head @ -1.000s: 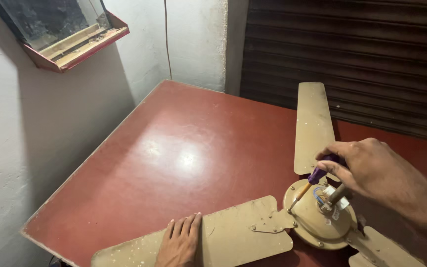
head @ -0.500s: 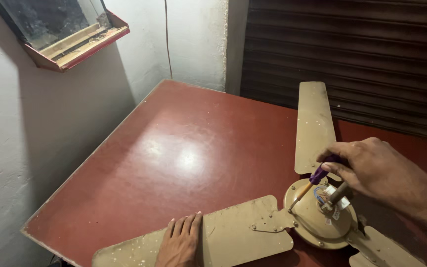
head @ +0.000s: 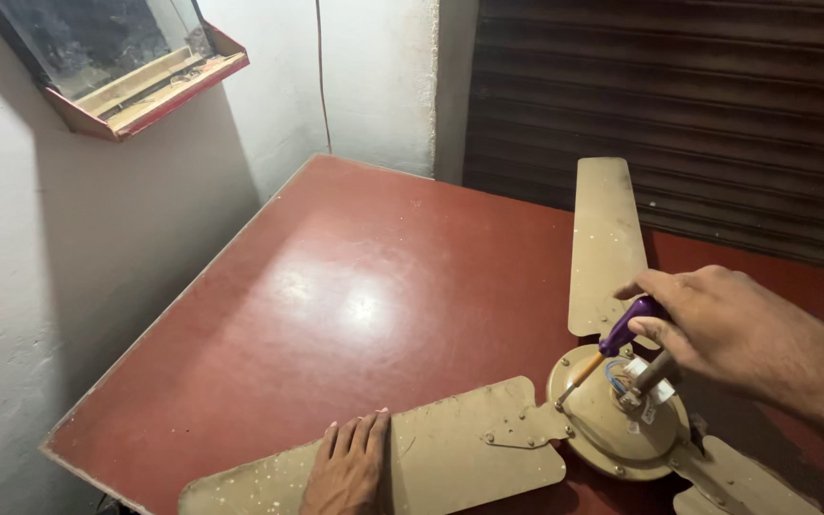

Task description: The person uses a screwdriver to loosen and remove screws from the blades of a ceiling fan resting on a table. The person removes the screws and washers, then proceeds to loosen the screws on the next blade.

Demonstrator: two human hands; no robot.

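Head view: a purple-handled screwdriver (head: 612, 345) is being gripped by the right hand (head: 727, 329), tip at the dusty tan ceiling fan's motor hub (head: 612, 420); the blade (head: 450, 458) is being steadied by the open, flat left hand (head: 347, 467).

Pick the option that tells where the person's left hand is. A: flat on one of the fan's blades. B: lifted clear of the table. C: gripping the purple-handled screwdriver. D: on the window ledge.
A: the left hand lies flat, fingers spread, on the near fan blade, while the right hand holds the purple-handled screwdriver at the fan's hub.
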